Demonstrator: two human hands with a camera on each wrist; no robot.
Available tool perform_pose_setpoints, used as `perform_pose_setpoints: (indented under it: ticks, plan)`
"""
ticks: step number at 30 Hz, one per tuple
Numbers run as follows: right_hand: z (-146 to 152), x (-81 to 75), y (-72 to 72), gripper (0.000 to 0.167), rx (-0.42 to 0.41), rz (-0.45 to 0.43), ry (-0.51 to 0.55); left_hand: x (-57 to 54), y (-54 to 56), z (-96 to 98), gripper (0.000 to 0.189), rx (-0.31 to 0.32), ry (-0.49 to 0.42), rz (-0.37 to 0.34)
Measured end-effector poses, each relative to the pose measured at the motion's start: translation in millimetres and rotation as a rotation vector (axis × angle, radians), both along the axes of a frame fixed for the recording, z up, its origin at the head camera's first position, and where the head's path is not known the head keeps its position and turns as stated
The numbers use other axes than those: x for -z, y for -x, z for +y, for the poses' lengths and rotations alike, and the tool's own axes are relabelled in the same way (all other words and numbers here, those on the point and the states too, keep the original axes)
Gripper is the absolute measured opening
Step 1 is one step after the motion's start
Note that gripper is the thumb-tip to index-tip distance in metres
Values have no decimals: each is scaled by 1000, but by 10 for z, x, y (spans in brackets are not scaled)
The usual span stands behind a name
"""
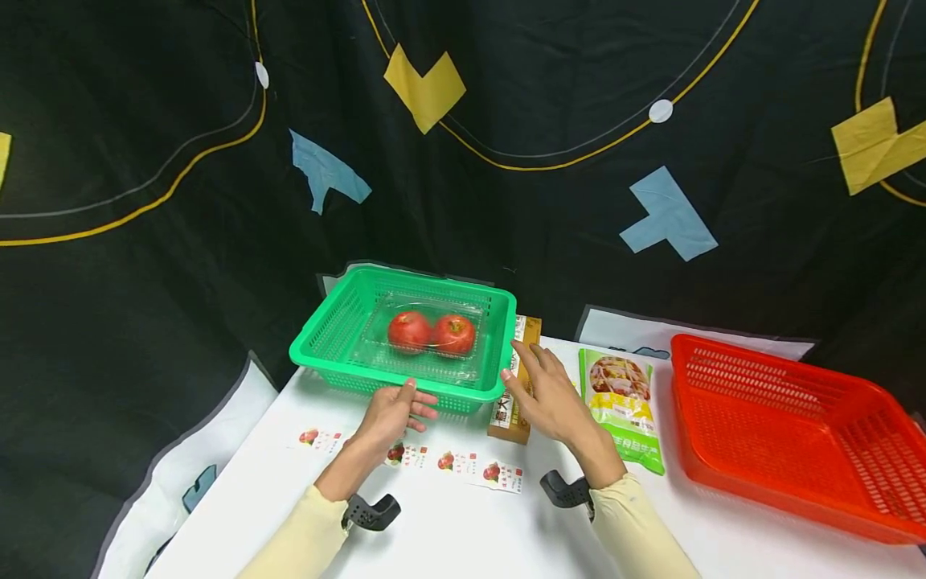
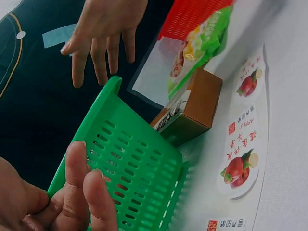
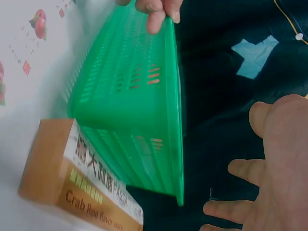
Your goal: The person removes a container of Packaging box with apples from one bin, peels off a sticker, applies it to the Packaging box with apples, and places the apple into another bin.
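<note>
- Before you hangs a black cloth backdrop (image 1: 506, 241), slightly wrinkled.
- On it you see curved yellow lines (image 1: 531, 168), white ovals (image 1: 661, 111), yellow shapes (image 1: 424, 96) and pale blue shapes (image 1: 669, 215).
- Below, you have a white table (image 1: 448, 539), which is brightly lit.
- At your left, a grey-edged white panel (image 1: 217, 434) borders it.

1. The left basket (image 1: 340, 371) sits on the table (image 1: 463, 535); inside it, a container (image 1: 382, 330) holds two apples (image 1: 454, 334).
2. Before this basket lies a row of labels (image 1: 446, 461).
3. To its right, in order: a box (image 1: 511, 422), a packet (image 1: 624, 394), a second basket (image 1: 774, 450).
4. Behind them all hangs a curtain (image 1: 506, 233).
</note>
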State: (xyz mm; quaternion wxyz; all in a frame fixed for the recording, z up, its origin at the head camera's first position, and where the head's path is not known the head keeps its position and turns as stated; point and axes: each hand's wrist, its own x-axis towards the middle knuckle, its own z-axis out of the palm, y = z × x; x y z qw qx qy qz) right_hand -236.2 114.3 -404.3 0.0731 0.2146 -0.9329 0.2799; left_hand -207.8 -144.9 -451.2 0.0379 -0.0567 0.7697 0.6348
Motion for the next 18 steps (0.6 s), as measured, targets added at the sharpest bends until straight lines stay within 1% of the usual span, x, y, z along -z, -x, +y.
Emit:
perform_pose_setpoints:
  ticks: [6,13,18]
  plan:
    - [-142,-20,17,65,-22,-33,14,2,1,-17,52,9,-4,-7]
    - [-315,-66,60,65,-52,-10,11,-16,3,-24,52,2,-16,-7]
    - [-418,-89,107,68,-64,-33,8,-24,10,-14,51,14,-28,-14]
